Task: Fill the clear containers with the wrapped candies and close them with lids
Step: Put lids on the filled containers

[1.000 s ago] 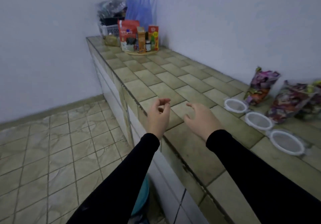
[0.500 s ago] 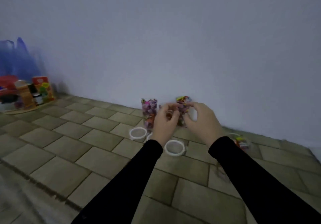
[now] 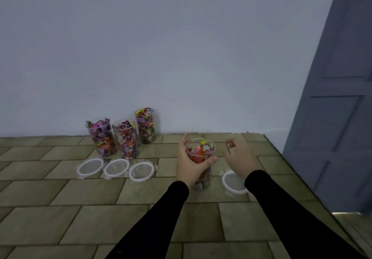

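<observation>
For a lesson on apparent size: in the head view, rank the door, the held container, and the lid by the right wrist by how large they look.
1. Door, by far the largest, though cut off at the frame edge.
2. Held container in the left hand.
3. Lid, partly hidden by the sleeve; it looks close to the container in size, so that order is unsure.

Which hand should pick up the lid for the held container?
Right hand, probably: it is free and hovers just above the nearest lid. The left hand grips the container.
</observation>
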Demonstrator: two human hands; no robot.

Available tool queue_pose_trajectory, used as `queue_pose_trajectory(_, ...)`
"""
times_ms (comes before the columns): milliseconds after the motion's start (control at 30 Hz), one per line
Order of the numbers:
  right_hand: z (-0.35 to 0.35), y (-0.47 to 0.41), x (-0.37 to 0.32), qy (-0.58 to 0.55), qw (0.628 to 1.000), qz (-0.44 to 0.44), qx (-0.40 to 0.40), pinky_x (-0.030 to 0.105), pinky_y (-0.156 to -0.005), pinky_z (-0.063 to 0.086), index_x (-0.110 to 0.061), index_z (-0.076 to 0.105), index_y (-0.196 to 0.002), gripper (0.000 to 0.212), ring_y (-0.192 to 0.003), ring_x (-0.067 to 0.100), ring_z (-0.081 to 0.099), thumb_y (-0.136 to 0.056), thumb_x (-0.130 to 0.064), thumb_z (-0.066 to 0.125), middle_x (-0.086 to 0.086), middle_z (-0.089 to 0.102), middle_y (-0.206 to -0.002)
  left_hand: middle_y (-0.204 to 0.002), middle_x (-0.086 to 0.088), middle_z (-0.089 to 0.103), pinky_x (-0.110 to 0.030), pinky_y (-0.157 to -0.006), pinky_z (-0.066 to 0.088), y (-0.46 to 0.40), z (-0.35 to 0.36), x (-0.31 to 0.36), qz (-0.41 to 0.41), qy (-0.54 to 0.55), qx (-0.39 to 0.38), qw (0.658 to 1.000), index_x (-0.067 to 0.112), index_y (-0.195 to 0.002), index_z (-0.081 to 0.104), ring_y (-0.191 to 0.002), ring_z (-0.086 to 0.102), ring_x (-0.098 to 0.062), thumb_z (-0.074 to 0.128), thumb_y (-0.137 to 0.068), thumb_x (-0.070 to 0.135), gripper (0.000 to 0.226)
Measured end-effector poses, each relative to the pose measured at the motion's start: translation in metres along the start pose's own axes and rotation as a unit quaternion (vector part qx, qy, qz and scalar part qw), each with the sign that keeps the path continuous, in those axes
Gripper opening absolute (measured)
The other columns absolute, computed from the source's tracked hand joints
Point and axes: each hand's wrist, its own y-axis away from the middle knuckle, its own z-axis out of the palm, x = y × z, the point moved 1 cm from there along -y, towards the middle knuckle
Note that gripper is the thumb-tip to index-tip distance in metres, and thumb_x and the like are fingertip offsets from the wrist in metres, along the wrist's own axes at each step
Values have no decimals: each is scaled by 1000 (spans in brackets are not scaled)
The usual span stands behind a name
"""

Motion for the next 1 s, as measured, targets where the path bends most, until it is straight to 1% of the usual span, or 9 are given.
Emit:
queue_pose_trajectory(200, 31, 21, 44, 179, 962, 62, -195, 24, -81, 42, -16, 62, -115, 32, -106, 21, 59, -88, -32, 58, 5, 63, -115, -114, 19, 57, -9, -81, 47, 6, 10, -19, -48, -6, 5, 999, 35, -128, 39, -106, 58, 1, 91, -61, 26, 85)
queue_pose_trajectory(300, 34, 25, 50, 231, 944, 37, -231, 23, -78, 42, -20, 62, -92, 12, -98, 19, 61, -87, -30, 57, 3, 64, -107, -113, 17, 59, -5, -75, 47, 5, 11, -21, -54, -7, -6, 999, 35, -127, 38, -100, 57, 7, 89, -65, 26, 80)
queue_pose_trajectory(400, 37, 23, 54, 258, 933, 10, -251, 24, -80, 42, -21, 50, -69, 19, -94, 21, 61, -86, -27, 55, 2, 57, -92, -112, 19, 58, -4, -72, 47, 5, 10, -22, -59, -5, -6, 998, 32, -130, 38, -95, 57, 13, 88, -67, 26, 80)
queue_pose_trajectory(533, 38, 21, 51, 299, 916, 3, -268, 29, -93, 45, -14, 66, -106, 24, -111, 24, 60, -91, -24, 51, 7, 65, -114, -114, 18, 58, -4, -73, 47, 5, 10, -24, -59, -12, -2, 998, 32, -132, 37, -100, 59, 6, 88, -67, 27, 82)
queue_pose_trajectory(600, 38, 23, 49, 302, 918, 16, -258, 34, -102, 42, -14, 63, -117, 31, -117, 25, 57, -95, -27, 47, 7, 61, -125, -116, 15, 58, -4, -72, 47, 5, 10, -24, -60, -12, -4, 998, 30, -134, 36, -98, 59, 10, 88, -68, 26, 83)
queue_pose_trajectory(700, 42, 24, 55, 280, 935, 32, -215, 35, -103, 41, -19, 61, -78, 35, -113, 25, 59, -99, -35, 37, 6, 65, -120, -117, 14, 59, -5, -73, 46, 4, 10, -25, -54, -17, -3, 998, 29, -133, 37, -98, 58, 13, 88, -68, 26, 83)
queue_pose_trajectory(767, 44, 25, 57, 270, 940, 33, -205, 32, -99, 42, -18, 64, -90, 29, -111, 24, 60, -97, -34, 41, 5, 65, -118, -118, 12, 59, -6, -74, 47, 3, 10, -25, -54, -18, -3, 998, 28, -133, 38, -102, 59, 7, 88, -67, 27, 83)
queue_pose_trajectory(900, 42, 20, 50, 194, 973, 56, -115, 26, -70, 44, -19, 59, -83, 17, -79, 21, 59, -91, -33, 53, 4, 60, -84, -122, 10, 57, -6, -72, 48, 3, 9, -27, -56, -23, -6, 998, 26, -137, 35, -107, 57, -1, 88, -66, 32, 89)
queue_pose_trajectory(1000, 29, 6, 41, 100, 992, 80, -7, 32, -63, 43, -11, 52, -78, 26, -71, 26, 53, -93, -33, 49, 8, 58, -80, -120, 13, 56, -3, -70, 46, 4, 9, -26, -56, -26, -7, 998, 29, -136, 34, -104, 56, 4, 87, -67, 31, 86)
